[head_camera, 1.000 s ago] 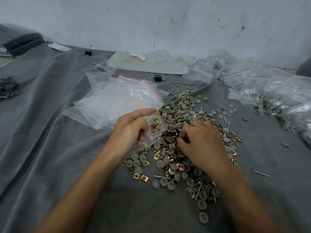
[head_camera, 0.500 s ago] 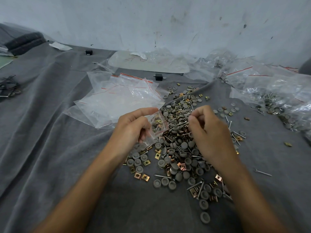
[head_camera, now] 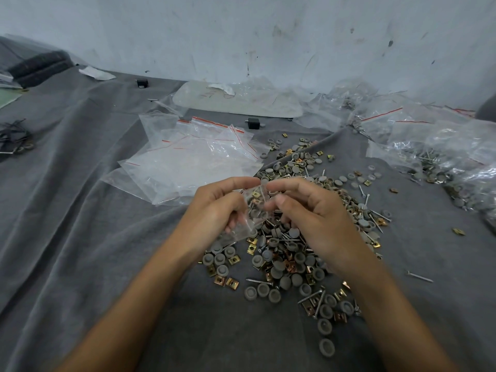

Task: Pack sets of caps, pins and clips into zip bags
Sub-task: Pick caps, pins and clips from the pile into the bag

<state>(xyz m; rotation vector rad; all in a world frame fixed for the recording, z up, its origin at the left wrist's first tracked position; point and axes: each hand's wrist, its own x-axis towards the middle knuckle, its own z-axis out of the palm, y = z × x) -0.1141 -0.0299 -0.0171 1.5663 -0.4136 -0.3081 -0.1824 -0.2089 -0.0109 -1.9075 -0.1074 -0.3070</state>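
A small clear zip bag (head_camera: pixel 254 208) with brass clips, grey caps and a pin inside hangs between both hands above the parts pile. My left hand (head_camera: pixel 214 213) grips its left side with curled fingers. My right hand (head_camera: pixel 308 213) pinches the bag's top right edge with thumb and forefinger. Below them lies a heap of loose parts (head_camera: pixel 290 253): grey round caps, brass square clips and silver pins, spread on the grey cloth (head_camera: pixel 80 237).
A stack of empty zip bags (head_camera: pixel 193 162) with red seal lines lies just beyond my left hand. Filled bags (head_camera: pixel 440 157) are heaped at the right. A pale flat board (head_camera: pixel 241 103) lies by the white wall. Loose pins and clips are scattered right of the heap.
My right hand has lifted off the heap and come left to the bag, now pinching its top edge. The left hand keeps hold of the bag.
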